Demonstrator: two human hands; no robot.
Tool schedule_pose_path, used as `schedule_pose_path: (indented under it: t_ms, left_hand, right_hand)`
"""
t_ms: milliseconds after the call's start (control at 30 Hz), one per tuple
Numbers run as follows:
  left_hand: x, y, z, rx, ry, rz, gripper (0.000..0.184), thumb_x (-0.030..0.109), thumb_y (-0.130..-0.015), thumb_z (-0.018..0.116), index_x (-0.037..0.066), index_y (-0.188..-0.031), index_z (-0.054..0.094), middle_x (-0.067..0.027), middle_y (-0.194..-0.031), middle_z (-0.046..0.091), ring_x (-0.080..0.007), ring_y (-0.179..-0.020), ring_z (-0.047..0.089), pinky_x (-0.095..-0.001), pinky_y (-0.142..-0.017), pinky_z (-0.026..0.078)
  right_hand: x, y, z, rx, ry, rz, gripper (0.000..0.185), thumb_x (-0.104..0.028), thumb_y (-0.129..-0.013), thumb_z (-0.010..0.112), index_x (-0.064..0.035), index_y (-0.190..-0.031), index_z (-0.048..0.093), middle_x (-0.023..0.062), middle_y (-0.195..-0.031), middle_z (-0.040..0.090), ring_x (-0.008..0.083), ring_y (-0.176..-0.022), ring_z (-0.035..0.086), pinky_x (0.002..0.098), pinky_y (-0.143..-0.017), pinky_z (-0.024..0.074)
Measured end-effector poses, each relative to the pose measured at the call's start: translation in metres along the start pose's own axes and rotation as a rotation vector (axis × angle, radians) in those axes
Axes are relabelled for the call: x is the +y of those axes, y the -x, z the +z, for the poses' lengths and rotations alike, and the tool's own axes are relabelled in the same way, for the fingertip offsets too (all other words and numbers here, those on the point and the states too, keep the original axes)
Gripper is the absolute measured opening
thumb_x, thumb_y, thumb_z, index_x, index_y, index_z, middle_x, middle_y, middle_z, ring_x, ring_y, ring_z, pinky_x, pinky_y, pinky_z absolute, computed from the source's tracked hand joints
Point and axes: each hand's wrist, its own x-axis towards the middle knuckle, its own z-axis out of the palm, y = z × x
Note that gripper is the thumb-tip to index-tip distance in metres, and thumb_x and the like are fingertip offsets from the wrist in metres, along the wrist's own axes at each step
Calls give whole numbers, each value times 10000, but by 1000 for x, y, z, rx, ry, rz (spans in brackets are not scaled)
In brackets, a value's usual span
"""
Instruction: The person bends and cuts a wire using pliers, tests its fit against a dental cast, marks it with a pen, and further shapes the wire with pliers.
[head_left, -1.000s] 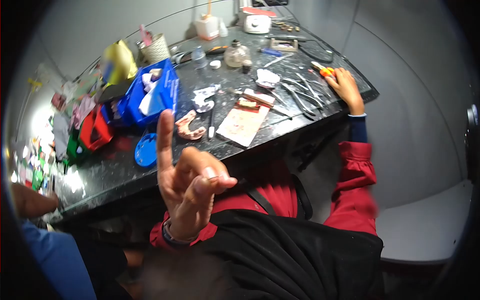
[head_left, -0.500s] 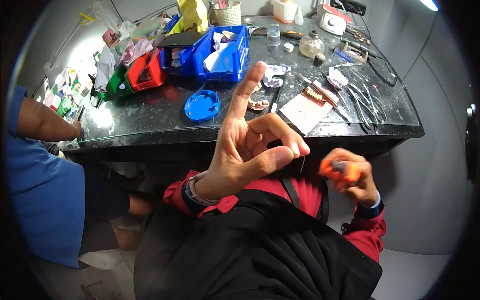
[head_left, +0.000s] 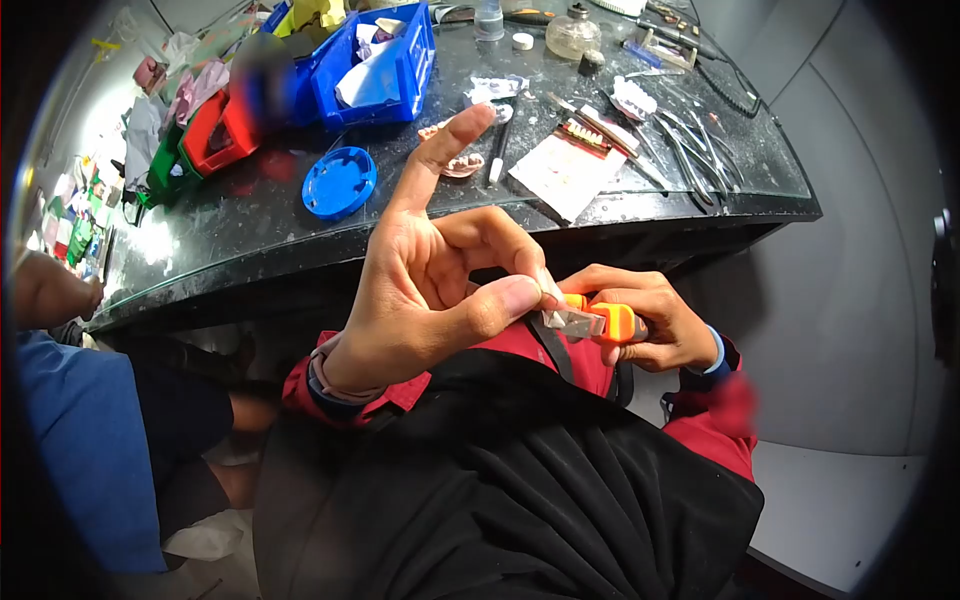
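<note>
My left hand (head_left: 430, 290) is raised in front of me, thumb and a fingertip pinched together, with one finger pointing up. The thin wire in that pinch is mostly hidden now. My right hand (head_left: 655, 315) is closed round orange-handled pliers (head_left: 618, 323). Their metal jaws (head_left: 574, 322) point left and meet the fingertips of my left hand, where the wire is. Whether the jaws touch the wire I cannot tell.
Behind my hands the dark bench (head_left: 440, 225) carries a blue lid (head_left: 340, 183), dental casts (head_left: 634, 99), a paper sheet (head_left: 565, 182), several metal pliers (head_left: 695, 155), a glass burner (head_left: 573, 35) and a blue bin (head_left: 405, 85). A person in blue (head_left: 90, 430) sits at left.
My right hand has moved left and up, bringing the pliers to my left fingertips. My left hand keeps its pinch. The view has shifted, so the bench appears higher and further left.
</note>
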Motion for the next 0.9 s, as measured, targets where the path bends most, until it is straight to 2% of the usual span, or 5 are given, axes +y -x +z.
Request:
schedule_pose_path:
  t_ms: [500,567,767,833,900]
  left_hand:
    - [-7,-5,6,63,-115,4,903,-73,-747,574,5,-1479,50,-70,-711,603,-167,-707,644,-323,-760,552]
    - [-15,-6,-4,-36,-107,23,927,-96,-771,607,45,-1483,31,-90,-817,622,-149,-828,641,-271,-739,559]
    - [-25,-5,-2,-84,-119,-34,960,-113,-779,646,89,-1492,36,-79,-856,621,-105,-854,621,-224,-694,553]
    - [-27,-3,1,-159,-119,-115,957,-98,-788,650,93,-1493,32,-64,-841,617,-89,-825,615,-216,-685,549]
    - [-31,-1,3,-159,-109,-217,981,-83,-774,655,81,-1498,15,-76,-817,655,-99,-808,634,-179,-621,499]
  right_hand:
    - [11,7,13,126,20,-4,416,-296,-822,714,44,-1028,591,154,-1028,570,261,-869,598,338,-773,469]
    - [15,10,13,136,54,-7,413,-297,-819,717,41,-1020,588,154,-1018,569,259,-863,597,333,-769,467]
    - [36,26,39,389,-258,146,630,-438,-768,755,13,-1132,510,120,-1014,576,188,-882,590,310,-784,463]
    - [40,22,42,311,-203,123,671,-519,-736,755,5,-1077,510,83,-953,582,153,-827,584,282,-744,456]
    - [56,41,51,206,-137,163,560,-430,-738,785,2,-1001,546,73,-870,585,147,-740,568,285,-663,447]
